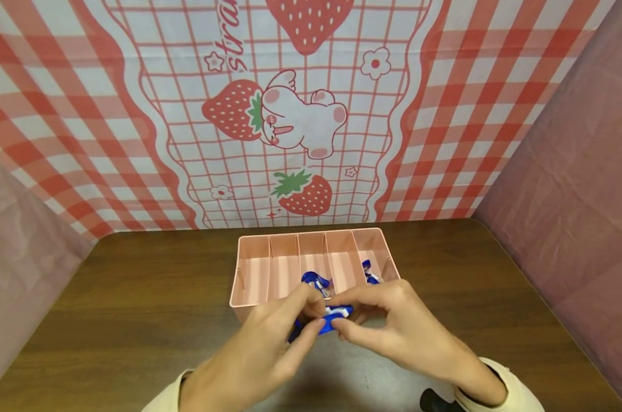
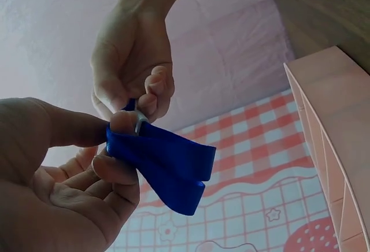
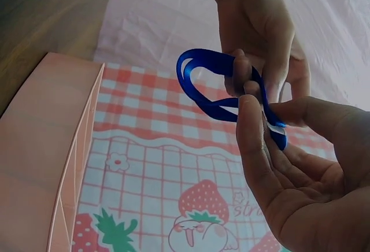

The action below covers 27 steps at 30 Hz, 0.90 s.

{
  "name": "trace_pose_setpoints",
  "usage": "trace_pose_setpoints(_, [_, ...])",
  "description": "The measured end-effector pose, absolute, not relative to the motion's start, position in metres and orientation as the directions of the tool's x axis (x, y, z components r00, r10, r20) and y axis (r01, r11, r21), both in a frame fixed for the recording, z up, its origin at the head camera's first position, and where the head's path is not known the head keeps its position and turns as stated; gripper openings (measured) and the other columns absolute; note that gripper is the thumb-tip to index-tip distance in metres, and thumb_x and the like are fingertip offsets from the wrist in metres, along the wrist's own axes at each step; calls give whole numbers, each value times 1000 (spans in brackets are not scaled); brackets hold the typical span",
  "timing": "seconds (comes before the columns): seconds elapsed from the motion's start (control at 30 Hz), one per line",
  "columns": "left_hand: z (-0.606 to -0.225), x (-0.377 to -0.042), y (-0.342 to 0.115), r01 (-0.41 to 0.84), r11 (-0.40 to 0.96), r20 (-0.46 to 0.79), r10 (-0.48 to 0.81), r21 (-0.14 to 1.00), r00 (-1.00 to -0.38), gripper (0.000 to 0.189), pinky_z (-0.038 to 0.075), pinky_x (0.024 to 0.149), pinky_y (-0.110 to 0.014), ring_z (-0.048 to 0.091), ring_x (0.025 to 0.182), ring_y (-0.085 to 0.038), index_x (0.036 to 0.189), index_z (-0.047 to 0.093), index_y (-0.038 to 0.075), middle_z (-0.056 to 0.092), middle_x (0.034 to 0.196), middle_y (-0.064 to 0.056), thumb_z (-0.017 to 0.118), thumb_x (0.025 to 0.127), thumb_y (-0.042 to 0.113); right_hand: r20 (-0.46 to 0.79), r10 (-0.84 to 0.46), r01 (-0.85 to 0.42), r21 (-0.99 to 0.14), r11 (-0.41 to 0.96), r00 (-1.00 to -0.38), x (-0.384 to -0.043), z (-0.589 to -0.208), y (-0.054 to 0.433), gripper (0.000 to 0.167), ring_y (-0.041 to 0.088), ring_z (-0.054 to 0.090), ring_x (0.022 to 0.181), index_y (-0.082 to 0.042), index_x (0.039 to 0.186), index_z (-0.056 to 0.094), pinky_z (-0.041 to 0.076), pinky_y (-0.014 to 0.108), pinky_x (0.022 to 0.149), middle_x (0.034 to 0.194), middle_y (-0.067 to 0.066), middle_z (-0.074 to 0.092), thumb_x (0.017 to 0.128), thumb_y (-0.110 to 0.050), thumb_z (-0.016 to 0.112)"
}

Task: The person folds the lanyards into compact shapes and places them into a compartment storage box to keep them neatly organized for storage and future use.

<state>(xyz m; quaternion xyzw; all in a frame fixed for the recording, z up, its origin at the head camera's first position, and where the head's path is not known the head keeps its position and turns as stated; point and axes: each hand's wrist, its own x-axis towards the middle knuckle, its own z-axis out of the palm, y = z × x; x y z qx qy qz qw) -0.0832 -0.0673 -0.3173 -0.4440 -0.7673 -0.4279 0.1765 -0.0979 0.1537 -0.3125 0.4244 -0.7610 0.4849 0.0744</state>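
Note:
A blue lanyard (image 1: pixel 331 323) with a white piece on it is held between both hands, just in front of the pink box. My left hand (image 1: pixel 269 343) pinches it between thumb and fingers; in the left wrist view, a folded blue loop (image 2: pixel 167 162) sticks out past those fingers. My right hand (image 1: pixel 408 329) pinches the strap beside the white piece, its fingertips close to the left ones. From the right wrist side, the strap (image 3: pixel 199 58) forms a rounded loop by the left hand (image 3: pixel 257 38). Fingers partly hide the white piece.
Behind the hands stands a pink box (image 1: pixel 234 300) divided into several compartments. Its middle compartment holds a blue strap with a clip (image 1: pixel 316 280), and the rightmost holds another blue strap (image 1: pixel 367 265). A black object (image 1: pixel 435 401) shows at the bottom edge, near the right sleeve.

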Motion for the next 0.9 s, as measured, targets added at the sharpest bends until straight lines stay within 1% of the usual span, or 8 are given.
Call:
trace_pose_setpoints(0.1, [-318, -83, -67, 849, 257, 671, 525, 461, -524, 18, 50, 75, -11, 61, 83, -1, 103, 54, 8, 63, 90, 4, 65, 93, -1, 530, -575, -732, -654, 191, -623, -97, -312, 154, 19, 5, 67, 73, -6, 106, 75, 56, 21, 62, 89, -1, 75, 88, -3, 74])
trace_pose_setpoints(0.23, [-316, -83, -69, 876, 324, 717, 506, 357, -479, 15, 50, 82, -18, 60, 90, -5, 103, 58, 10, 62, 95, 4, 68, 94, 15, 478, -574, -660, -736, 151, -665, -97, -309, 157, 19, 8, 68, 70, -7, 107, 74, 57, 25, 59, 84, -2, 73, 90, 1, 70])
trace_pose_setpoints(0.4, [-314, -82, -70, 871, 464, 744, 523, 160, -415, 37, 45, 89, -34, 59, 105, -17, 116, 63, 8, 62, 114, -2, 76, 88, 30, 390, -591, -531, -844, 77, -706, -94, -303, 161, 19, 16, 70, 69, -6, 108, 72, 58, 34, 58, 82, 3, 73, 93, 4, 66])
trace_pose_setpoints(0.47, [-314, -82, -70, 865, 489, 738, 540, 115, -404, 43, 45, 87, -36, 61, 105, -18, 120, 64, 7, 65, 115, -3, 79, 85, 27, 341, -597, -472, -879, 73, -726, -93, -301, 162, 19, 19, 71, 71, -7, 108, 72, 59, 36, 60, 83, 4, 73, 94, 3, 65])
trace_pose_setpoints(0.57, [-316, -82, -71, 868, 489, 727, 567, 83, -388, 42, 48, 85, -34, 65, 97, -16, 121, 66, 4, 70, 110, -3, 78, 84, 19, 307, -607, -431, -900, 66, -733, -92, -299, 163, 20, 21, 71, 72, -6, 111, 72, 59, 38, 62, 85, 5, 73, 94, 3, 64])
trace_pose_setpoints(0.63, [-317, -82, -72, 874, 481, 722, 578, 74, -380, 39, 49, 83, -32, 66, 90, -14, 121, 67, 3, 72, 106, -2, 75, 84, 14, 311, -617, -434, -899, 56, -723, -92, -300, 164, 21, 21, 71, 71, -5, 112, 71, 59, 38, 62, 86, 5, 73, 95, 3, 62])
trace_pose_setpoints(0.7, [-318, -83, -72, 878, 474, 718, 589, 65, -371, 37, 49, 83, -30, 67, 88, -12, 121, 67, 2, 73, 104, -2, 72, 86, 12, 329, -629, -453, -890, 43, -705, -93, -300, 165, 21, 21, 70, 71, -3, 114, 70, 59, 38, 61, 87, 5, 73, 95, 4, 61])
trace_pose_setpoints(0.9, [-317, -85, -75, 885, 456, 707, 597, 89, -379, 37, 49, 83, -29, 67, 89, -11, 123, 65, 2, 72, 106, -3, 68, 86, 8, 312, -638, -444, -894, 53, -704, -96, -299, 168, 21, 21, 70, 71, -3, 114, 70, 59, 38, 61, 85, 4, 73, 96, 3, 60])
